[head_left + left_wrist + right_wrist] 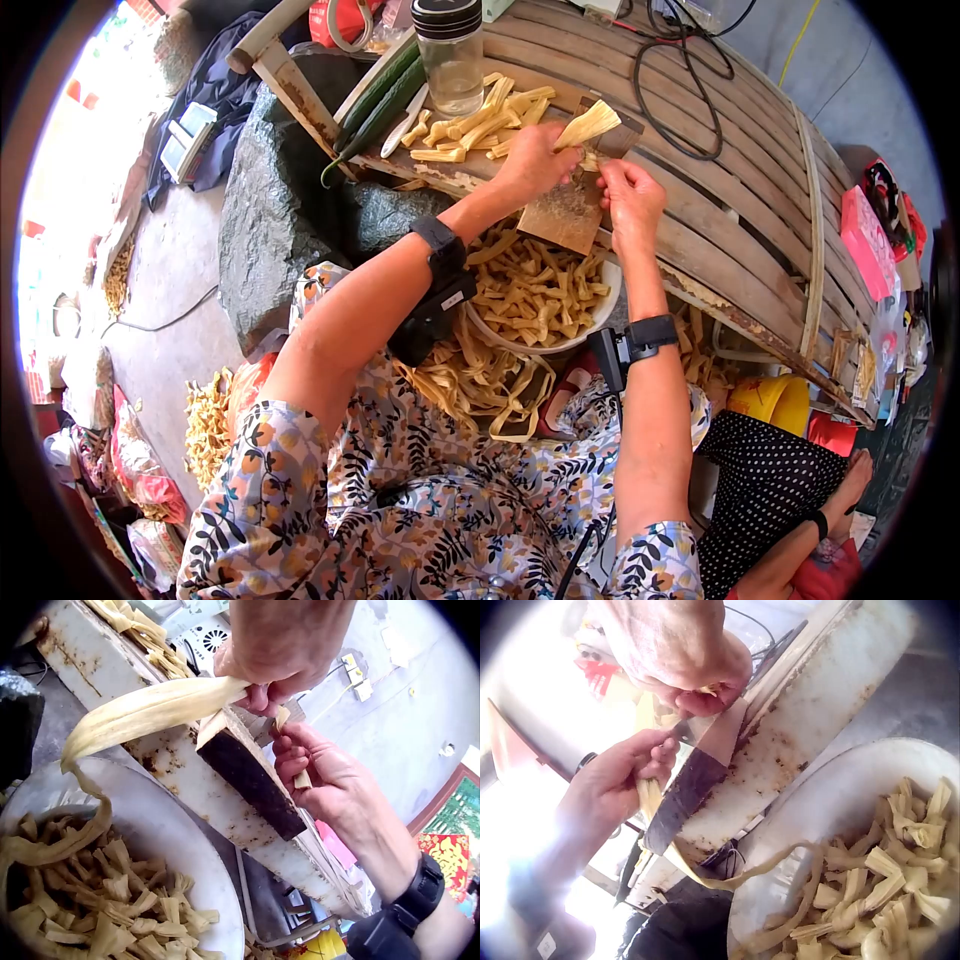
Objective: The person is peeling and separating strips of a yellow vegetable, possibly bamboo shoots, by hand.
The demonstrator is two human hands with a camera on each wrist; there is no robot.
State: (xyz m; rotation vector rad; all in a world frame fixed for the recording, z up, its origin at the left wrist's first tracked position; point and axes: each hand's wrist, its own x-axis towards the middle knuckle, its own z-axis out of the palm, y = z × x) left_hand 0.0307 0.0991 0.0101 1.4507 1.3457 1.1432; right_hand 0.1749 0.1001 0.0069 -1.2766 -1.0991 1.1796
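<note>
My left hand (540, 165) grips a pale yellow dried strip (150, 712) whose fanned end (590, 124) sticks up past the fingers. From this hand the strip trails down into the white bowl (608, 310). Close on its right, my right hand (634, 200) has its fingers curled, pinching a small pale end (302, 780) of the same material. Both hands work over a small wooden board (562, 218) with a dark edge (247, 784), at the rim of the slatted bench. Short knotted pieces (535, 290) fill the bowl below.
More bundled pieces (485, 120) lie on the slatted bench (740, 215) beside a lidded glass jar (455, 75), cucumbers (380, 105) and a white-handled tool (405, 122). A black cable (690, 70) crosses the bench. Loose strips (470, 385) drape below the bowl. Another person's arm (800, 545) is at lower right.
</note>
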